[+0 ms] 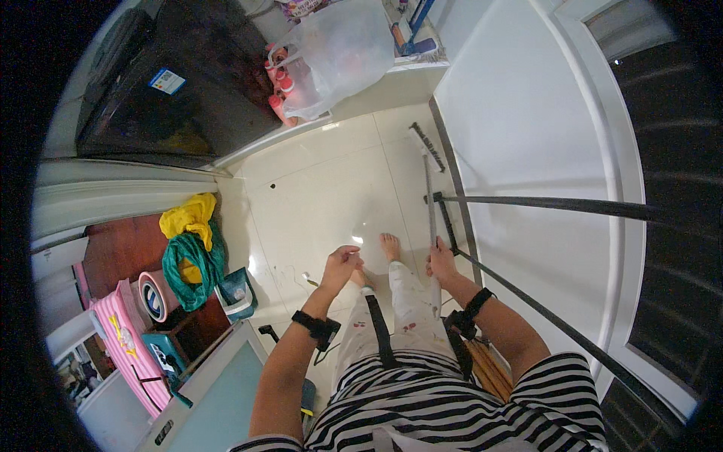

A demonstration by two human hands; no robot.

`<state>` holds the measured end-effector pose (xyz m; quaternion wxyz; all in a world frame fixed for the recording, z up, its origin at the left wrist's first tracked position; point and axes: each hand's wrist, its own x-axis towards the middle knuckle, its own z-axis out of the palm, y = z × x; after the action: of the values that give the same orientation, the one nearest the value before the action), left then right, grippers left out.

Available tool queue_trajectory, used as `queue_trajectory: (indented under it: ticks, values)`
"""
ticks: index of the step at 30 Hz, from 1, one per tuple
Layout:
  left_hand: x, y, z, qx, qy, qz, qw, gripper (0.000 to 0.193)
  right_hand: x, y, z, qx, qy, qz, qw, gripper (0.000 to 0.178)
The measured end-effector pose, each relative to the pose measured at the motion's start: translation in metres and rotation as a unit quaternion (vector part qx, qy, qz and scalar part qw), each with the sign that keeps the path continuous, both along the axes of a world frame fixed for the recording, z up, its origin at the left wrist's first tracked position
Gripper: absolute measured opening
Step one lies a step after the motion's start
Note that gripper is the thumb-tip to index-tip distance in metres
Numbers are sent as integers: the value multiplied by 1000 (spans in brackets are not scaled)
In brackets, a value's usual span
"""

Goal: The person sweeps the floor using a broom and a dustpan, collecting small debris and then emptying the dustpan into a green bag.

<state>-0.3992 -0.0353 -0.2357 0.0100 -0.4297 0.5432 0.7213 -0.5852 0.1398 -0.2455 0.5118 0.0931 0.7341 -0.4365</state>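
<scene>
Over the pale tiled floor (324, 188), my right hand (440, 260) is closed around a thin grey rod (430, 200) that stands up beside the dark frame bars (542, 203). My left hand (340, 265) is curled and looks empty. I think the frame is only partly built; one more grey bar (427, 141) lies on the floor.

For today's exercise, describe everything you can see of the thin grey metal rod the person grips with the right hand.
The thin grey metal rod is straight, slender and dull grey. It stands nearly upright over the pale glossy tiled floor, beside the white wall panel. The right hand is closed around its lower part; its upper end is free. A dark metal rack frame stands just beside it; contact cannot be told.
</scene>
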Motion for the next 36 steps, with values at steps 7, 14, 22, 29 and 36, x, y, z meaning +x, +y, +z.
queue_trajectory:
  ticks: [7, 14, 22, 29, 36]
  values:
    - [6, -3, 14, 9, -22, 66, 998, 21, -33, -7, -58, -44, -120, -244, 961, 33]
    - [21, 3, 6, 18, -3, 48, 999, 22, -32, 16, -51, -113, -184, -109, 970, 14]
    - [25, 7, 4, 38, -29, 49, 998, 21, -34, 9, -19, -37, -128, -122, 984, 16]
    - [19, 1, -2, 13, -1, 36, 999, 22, -113, -41, -95, -154, -206, -186, 948, 14]
    - [35, -11, 5, 19, -4, 90, 996, 23, -74, 3, -56, -117, -305, -94, 940, 20]
